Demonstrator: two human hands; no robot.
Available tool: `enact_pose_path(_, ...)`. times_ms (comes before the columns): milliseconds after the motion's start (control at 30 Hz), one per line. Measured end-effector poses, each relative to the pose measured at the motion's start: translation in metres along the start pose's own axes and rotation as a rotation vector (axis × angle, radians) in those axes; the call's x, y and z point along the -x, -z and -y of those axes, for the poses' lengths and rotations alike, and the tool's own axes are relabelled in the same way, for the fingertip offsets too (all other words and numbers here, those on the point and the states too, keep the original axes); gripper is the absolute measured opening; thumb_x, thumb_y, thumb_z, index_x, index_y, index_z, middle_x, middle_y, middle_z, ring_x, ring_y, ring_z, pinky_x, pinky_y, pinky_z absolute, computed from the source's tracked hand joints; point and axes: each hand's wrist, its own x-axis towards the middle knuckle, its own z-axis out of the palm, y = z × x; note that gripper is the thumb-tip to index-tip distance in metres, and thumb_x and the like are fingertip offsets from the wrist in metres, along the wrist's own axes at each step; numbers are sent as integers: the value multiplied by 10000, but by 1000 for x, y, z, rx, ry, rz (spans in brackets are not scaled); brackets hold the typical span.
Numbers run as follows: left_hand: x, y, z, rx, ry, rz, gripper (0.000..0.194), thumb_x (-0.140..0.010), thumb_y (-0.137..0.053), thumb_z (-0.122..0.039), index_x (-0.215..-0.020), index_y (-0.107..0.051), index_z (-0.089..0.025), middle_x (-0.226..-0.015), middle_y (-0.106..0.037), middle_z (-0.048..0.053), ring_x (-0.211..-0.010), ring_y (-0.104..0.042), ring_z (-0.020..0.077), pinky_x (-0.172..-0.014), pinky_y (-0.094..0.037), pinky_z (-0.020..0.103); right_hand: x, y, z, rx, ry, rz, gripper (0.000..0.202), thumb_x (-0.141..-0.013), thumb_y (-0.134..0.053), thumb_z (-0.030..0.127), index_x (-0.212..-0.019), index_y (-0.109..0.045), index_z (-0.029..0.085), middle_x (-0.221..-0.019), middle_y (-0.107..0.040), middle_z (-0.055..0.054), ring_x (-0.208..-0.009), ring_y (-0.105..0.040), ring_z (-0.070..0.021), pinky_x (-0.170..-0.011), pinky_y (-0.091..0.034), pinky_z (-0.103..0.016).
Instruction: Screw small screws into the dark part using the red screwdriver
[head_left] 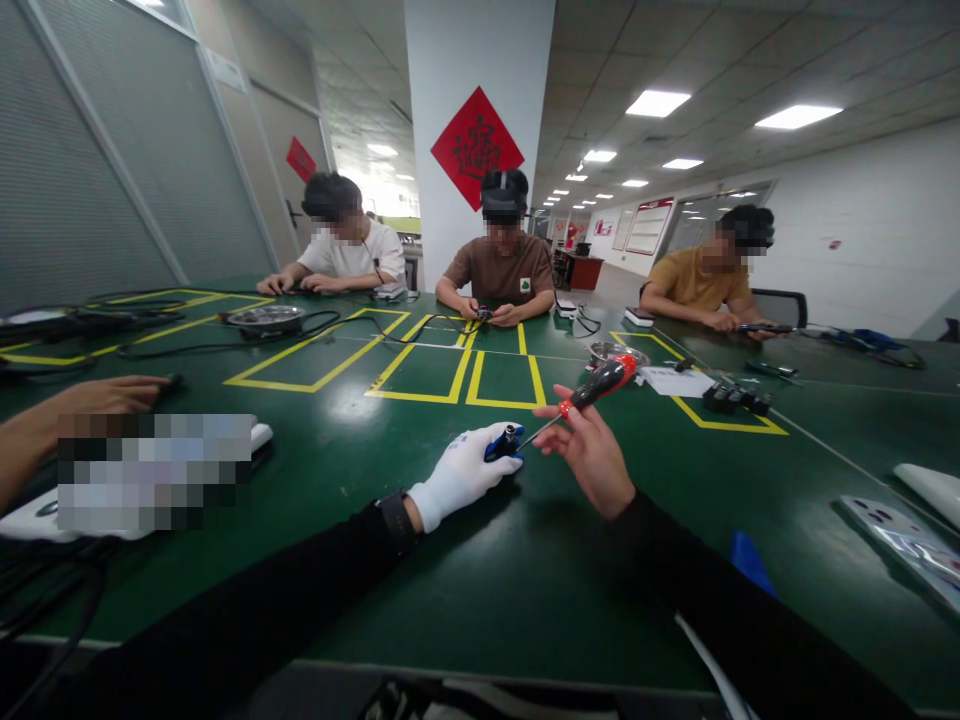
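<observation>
My left hand (469, 474), in a white glove with blue fingertips, is closed around a small black part (510, 437) just above the green table (450, 610). To its right, my right hand (592, 455) is bare and holds a screwdriver (600, 384) with a black and red handle. The screwdriver slants down to the left, its thin shaft reaching to the black part in my left hand. Whether the tip touches the part is too small to tell.
Black blocks (736, 397) and a paper sheet (677, 382) lie right of a metal bowl (616, 353). Another bowl (266, 319) with cables is at the back left. Three people sit opposite; another person's hand (112, 398) is at the left. A phone (900, 545) lies right.
</observation>
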Motion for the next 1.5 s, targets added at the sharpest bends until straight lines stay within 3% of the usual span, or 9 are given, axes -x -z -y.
enact_pose_path(233,0,2,-3,32,5,13,459,-759,-606,-360,-1204,-573,-249,-1123,-657,34,-1018,-605,232,-944,-441,338,3,-4,9,272,294,-55,187,-741,-676,265,-788,-506,202,-1082,-625,-62,-914,-610,-177,-801,-505,-362)
enact_pose_path(433,0,0,-2,50,-4,10,439,-766,-600,-359,-1188,-579,-241,-1121,-662,22,-1015,-612,227,-924,-456,336,16,-19,11,173,232,154,291,-835,-582,246,-1082,-429,268,-701,-539,62,-569,-562,-111,-745,-521,-365)
enact_pose_path(600,0,0,-2,56,-21,9,414,-774,-593,-349,-1175,-585,-245,-1136,-656,22,-1028,-607,227,-927,-450,330,22,-22,11,201,265,125,420,-862,-511,272,-1269,-405,282,-1000,-579,-34,-939,-602,-189,-893,-477,-432)
enact_pose_path(700,0,1,-3,43,-28,11,432,-773,-595,-355,-1190,-576,-245,-1138,-653,29,-1023,-604,231,-931,-446,340,22,-20,15,335,325,84,255,-842,-558,253,-1096,-555,250,-1239,-533,-75,-1131,-530,-226,-953,-439,-445)
enact_pose_path(833,0,1,-3,41,-14,1,444,-764,-601,-359,-1189,-581,-231,-1115,-661,36,-1005,-608,231,-925,-448,337,20,-18,13,274,360,27,95,-796,-632,211,-778,-539,211,-1002,-653,-46,-872,-639,-182,-827,-501,-398)
enact_pose_path(967,0,-1,-1,55,-2,-10,432,-760,-606,-352,-1174,-589,-230,-1061,-678,29,-957,-621,221,-891,-465,322,15,-16,6,125,299,2,139,-809,-615,204,-797,-479,228,-621,-563,62,-558,-572,-116,-682,-512,-334)
enact_pose_path(1167,1,1,-1,62,-25,3,442,-764,-608,-347,-1189,-578,-229,-1121,-657,28,-1014,-603,219,-920,-447,320,15,-17,4,31,242,-39,263,-856,-495,255,-1119,-486,256,-942,-611,-15,-770,-619,-157,-843,-488,-415)
enact_pose_path(1333,1,1,-1,69,1,2,454,-759,-614,-354,-1192,-582,-221,-1159,-643,40,-1037,-594,228,-927,-445,328,15,-18,10,135,283,-95,181,-829,-583,260,-1004,-540,242,-1376,-435,-66,-871,-650,-167,-851,-486,-398)
enact_pose_path(1500,0,-1,0,67,-4,-2,443,-765,-610,-356,-1185,-583,-218,-1145,-649,36,-1032,-598,220,-930,-444,323,13,-15,8,131,294,-32,155,-838,-584,227,-947,-475,248,-938,-660,-2,-682,-644,-142,-805,-491,-401)
